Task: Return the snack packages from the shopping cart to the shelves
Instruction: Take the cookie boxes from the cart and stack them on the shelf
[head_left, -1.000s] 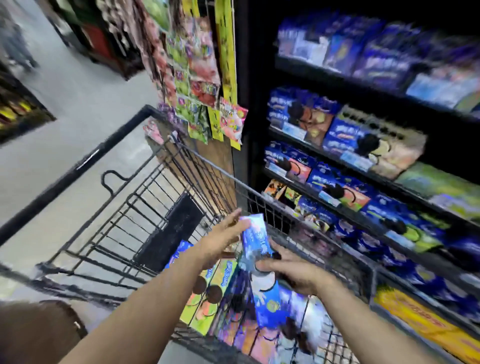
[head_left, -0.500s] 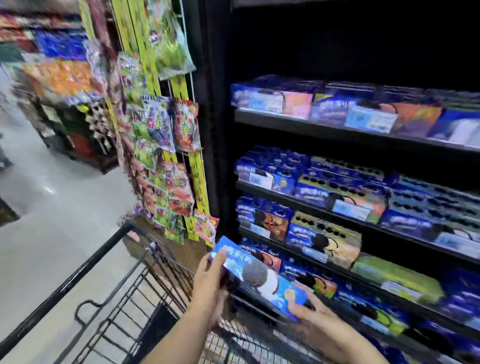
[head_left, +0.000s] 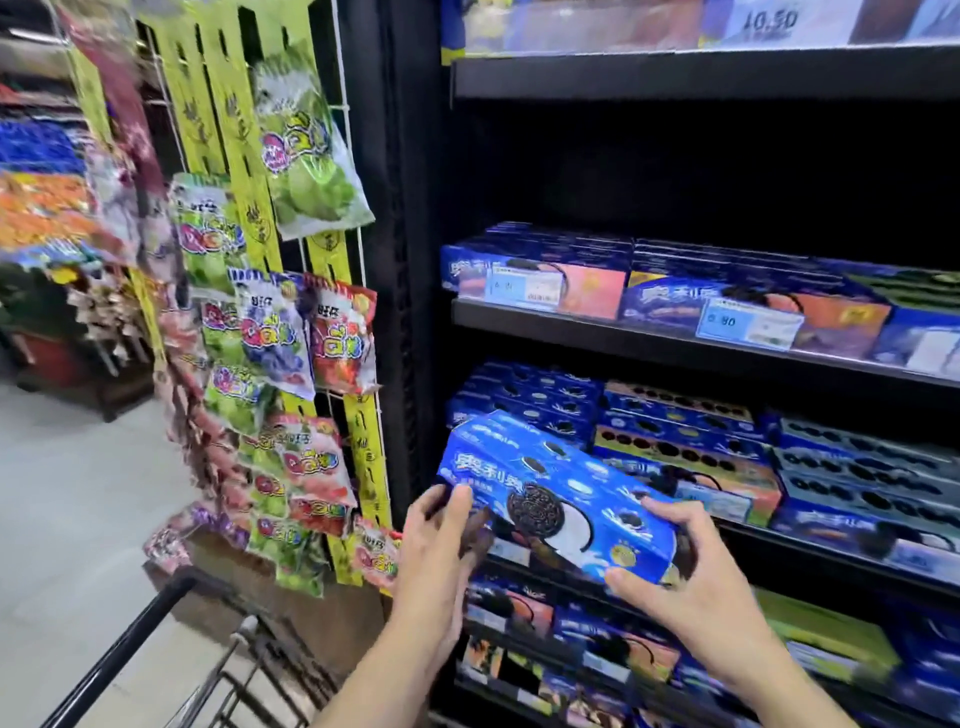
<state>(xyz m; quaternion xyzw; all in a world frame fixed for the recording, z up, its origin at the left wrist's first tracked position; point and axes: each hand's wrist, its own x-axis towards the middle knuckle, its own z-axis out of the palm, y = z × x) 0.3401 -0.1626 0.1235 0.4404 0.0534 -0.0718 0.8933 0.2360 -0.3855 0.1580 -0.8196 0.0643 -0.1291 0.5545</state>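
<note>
I hold a blue cookie box (head_left: 556, 493) with a black-and-white sandwich cookie printed on it, tilted down to the right, in front of the black shelves (head_left: 675, 343). My left hand (head_left: 441, 540) grips its left end. My right hand (head_left: 670, 577) grips its lower right end, thumb underneath. The box hovers just before a row of similar blue boxes (head_left: 524, 400) on the middle shelf. Only the shopping cart's (head_left: 119, 660) black rim shows at the bottom left; its contents are out of view.
Yellow hanging strips with candy bags (head_left: 291, 332) hang on the shelf's left side, close to my left hand. Higher and lower shelves hold more blue, orange and green boxes (head_left: 753, 306). An open aisle floor (head_left: 67, 509) lies to the left, with other displays beyond.
The box has come up out of the cart in both hands and moved right toward the middle shelf. My view has risen from the cart to the shelves.
</note>
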